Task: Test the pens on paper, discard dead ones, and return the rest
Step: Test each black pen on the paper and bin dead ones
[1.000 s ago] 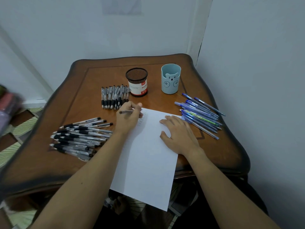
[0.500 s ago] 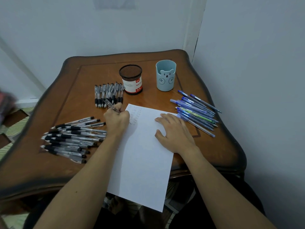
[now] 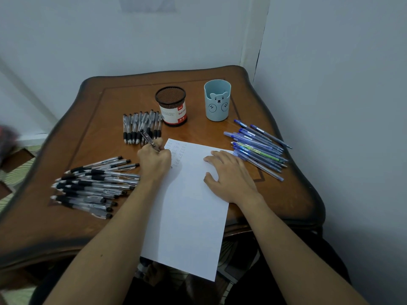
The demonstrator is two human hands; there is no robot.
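Note:
My left hand (image 3: 155, 160) grips a clear black-grip pen (image 3: 149, 141) in a writing hold, its tip down at the left edge of the white paper (image 3: 189, 216), beside rows of small test marks (image 3: 177, 151). My right hand (image 3: 229, 175) lies flat on the paper's right side, fingers spread. A pile of black-grip pens (image 3: 92, 186) lies at the left of the table. A neat row of black pens (image 3: 141, 128) sits behind my left hand. Blue pens (image 3: 257, 146) are heaped at the right.
A black mesh pen holder (image 3: 172, 106) and a light blue bear cup (image 3: 217, 101) stand at the back of the wooden table (image 3: 286, 194). The paper overhangs the table's front edge. Walls close in behind and on the right.
My left hand turned the pen from lying sideways into a writing hold and brought its tip down to the paper. The right hand stayed flat on the sheet.

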